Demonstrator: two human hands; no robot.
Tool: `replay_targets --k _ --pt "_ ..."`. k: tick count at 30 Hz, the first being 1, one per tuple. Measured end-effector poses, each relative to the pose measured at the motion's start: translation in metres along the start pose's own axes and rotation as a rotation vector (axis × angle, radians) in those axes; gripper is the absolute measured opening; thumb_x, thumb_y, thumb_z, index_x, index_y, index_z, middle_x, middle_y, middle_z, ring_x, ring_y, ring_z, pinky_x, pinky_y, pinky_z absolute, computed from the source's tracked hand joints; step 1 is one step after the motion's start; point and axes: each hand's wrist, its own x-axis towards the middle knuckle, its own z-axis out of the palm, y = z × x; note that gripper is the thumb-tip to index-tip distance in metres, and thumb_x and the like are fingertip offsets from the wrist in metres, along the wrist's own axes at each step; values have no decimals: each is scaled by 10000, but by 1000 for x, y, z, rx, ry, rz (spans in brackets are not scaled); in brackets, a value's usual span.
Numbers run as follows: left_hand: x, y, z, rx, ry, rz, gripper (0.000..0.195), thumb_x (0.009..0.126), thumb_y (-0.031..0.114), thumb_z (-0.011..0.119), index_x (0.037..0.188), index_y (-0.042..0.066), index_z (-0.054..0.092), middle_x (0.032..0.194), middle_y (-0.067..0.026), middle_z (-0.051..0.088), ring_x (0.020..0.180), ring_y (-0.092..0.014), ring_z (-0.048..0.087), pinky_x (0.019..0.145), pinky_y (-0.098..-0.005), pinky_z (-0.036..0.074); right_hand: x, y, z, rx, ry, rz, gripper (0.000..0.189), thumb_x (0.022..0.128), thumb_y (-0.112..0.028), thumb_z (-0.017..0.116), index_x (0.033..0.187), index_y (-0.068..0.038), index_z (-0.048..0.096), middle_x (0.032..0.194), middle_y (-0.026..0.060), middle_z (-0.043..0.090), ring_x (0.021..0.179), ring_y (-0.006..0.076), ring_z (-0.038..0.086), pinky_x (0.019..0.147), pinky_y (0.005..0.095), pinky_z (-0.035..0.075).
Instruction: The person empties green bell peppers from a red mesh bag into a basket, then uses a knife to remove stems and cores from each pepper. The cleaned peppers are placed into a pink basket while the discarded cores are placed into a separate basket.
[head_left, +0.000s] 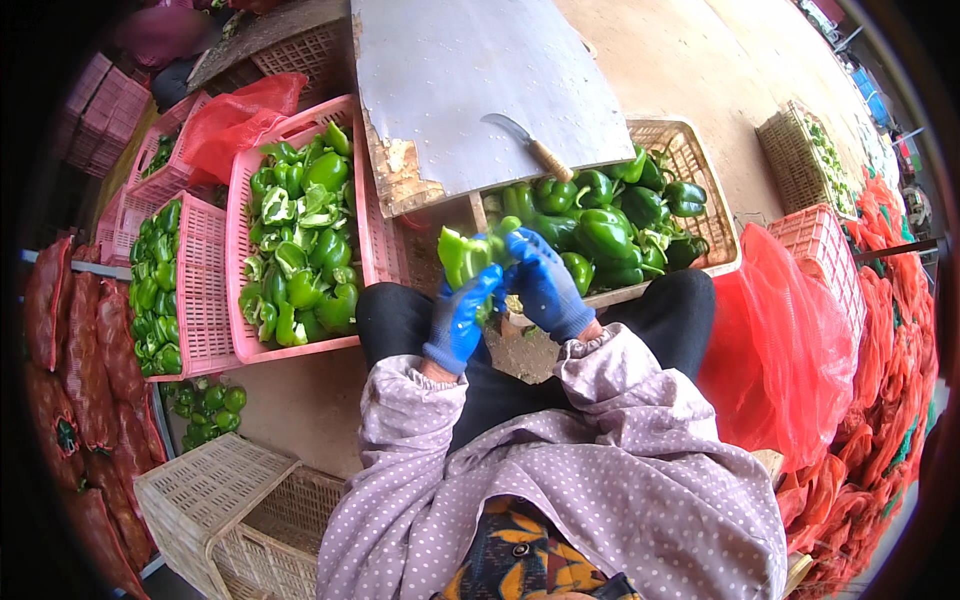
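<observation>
In a blue coated glove, my left hand (461, 319) grips an opened green bell pepper (459, 257) above my lap. My right hand (546, 283), gloved alike, is at the pepper's right side, its fingers closed on a part blurred by motion. A curved knife with a wooden handle (550, 159) lies on the grey board (480, 82) in front. Right of my hands, whole green bell peppers (604, 232) fill a beige plastic crate (724, 232). Cut and opened peppers (304, 289) lie in a pink crate (234, 300) at the left.
Another pink crate (202, 285) of peppers stands further left, beside filled red mesh sacks (97, 360). Loose peppers (206, 409) lie on the floor near beige crates (217, 487). Red mesh bags (795, 345) hang and pile at the right. A person (165, 37) is at the upper left.
</observation>
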Motion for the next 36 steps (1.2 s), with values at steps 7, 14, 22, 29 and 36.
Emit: replay_targets --k 7,14,22,29,36 --pt "7 -8 -7 114 199 -20 315 847 -13 616 1154 49 579 1002 -35 650 845 -122 640 735 -235 527 -10 7 24 -142 123 -60 351 905 -206 615 1198 -39 517 910 22 597 661 81 560 568 232 486" --pt "5 -11 -14 5 153 10 401 851 -10 593 1245 43 536 1022 -50 647 854 -136 640 751 -245 523 -9 7 22 -541 71 -176 239 926 -176 581 1067 17 568 819 18 610 724 84 569 636 242 471" --pt "6 -7 -32 -308 -51 -350 184 896 77 528 1049 22 613 963 -68 658 861 -180 645 738 -320 537 -15 11 29 -1081 282 -655 296 883 -152 623 1107 29 553 910 153 637 806 188 625 727 321 492" --pt "5 -10 -23 -70 68 -237 220 873 31 569 1091 27 601 955 -46 649 815 -140 639 708 -266 532 -17 16 21 -821 281 -482 324 880 -108 626 1162 23 536 964 136 649 882 141 616 787 287 492" --pt "7 -9 -12 224 61 -71 322 807 -45 627 1118 35 594 934 -27 649 779 -117 632 678 -242 522 -14 14 18 -707 262 -482 268 893 -119 600 1124 7 549 927 102 642 825 118 579 745 287 487"
